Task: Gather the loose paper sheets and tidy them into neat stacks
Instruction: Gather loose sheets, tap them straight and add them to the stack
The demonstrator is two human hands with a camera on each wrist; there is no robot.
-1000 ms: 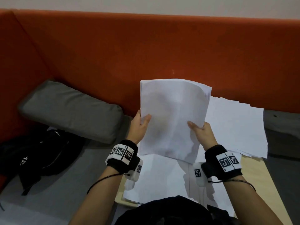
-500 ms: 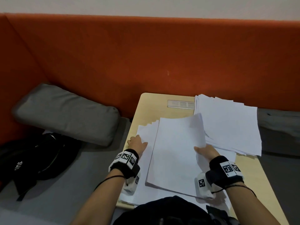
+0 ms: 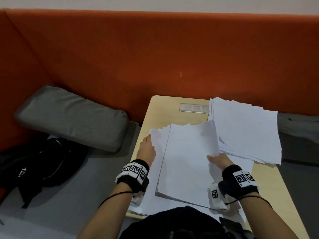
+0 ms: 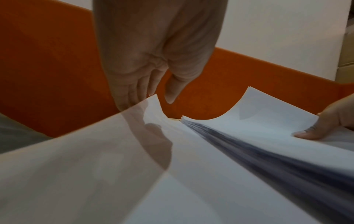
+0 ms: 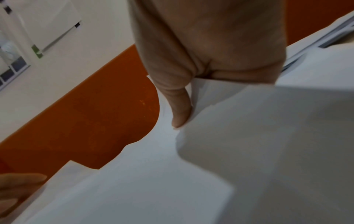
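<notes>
Left hand [image 3: 147,150] lay flat, fingers straight, on fanned loose white paper sheets [image 3: 158,135] at the pale wooden table's [image 3: 269,183] left edge. Right hand [image 3: 218,160] pinched a squared white paper bundle [image 3: 186,161] resting centre. Ragged white paper pile [image 3: 245,130] far right awaited squaring; perhaps half done.

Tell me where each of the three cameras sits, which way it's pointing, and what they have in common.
Head: worn on the head, facing forward and down at the table; shows both forearms, left hand and right hand.
Left wrist: on the left wrist, looking along the left hand across the paper stack to the orange backrest.
Right wrist: on the right wrist, looking along the right hand, thumb on top of the sheets.
Shared: all views show the paper stack and both hands.
</notes>
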